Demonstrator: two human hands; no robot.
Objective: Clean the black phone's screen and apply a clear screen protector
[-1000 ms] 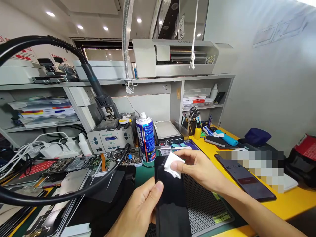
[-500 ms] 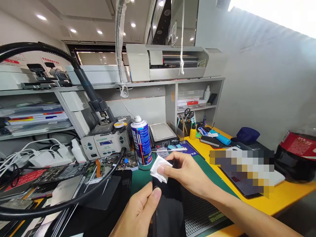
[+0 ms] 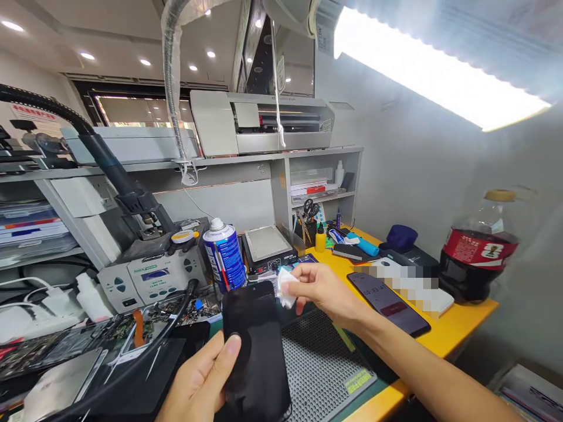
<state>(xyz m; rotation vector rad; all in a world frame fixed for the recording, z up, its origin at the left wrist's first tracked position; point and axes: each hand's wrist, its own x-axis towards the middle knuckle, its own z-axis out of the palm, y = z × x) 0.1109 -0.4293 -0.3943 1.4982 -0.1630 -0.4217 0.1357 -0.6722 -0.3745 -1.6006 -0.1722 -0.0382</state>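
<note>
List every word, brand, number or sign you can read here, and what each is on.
"00:03:4", last digit unclear: phone lying on the yellow desk.
"LEAD FREE", faint: grey station.
Too small or blurred to read: spray can, red label on the bottle, yellow lettering on the perforated mat, printer-like machine.
Held black phone: no text visible.

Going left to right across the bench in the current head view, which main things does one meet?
White bottle → left hand → black phone it holds → white tissue → right hand pinching that tissue → phone showing a timer → bottle with a red label.
</note>
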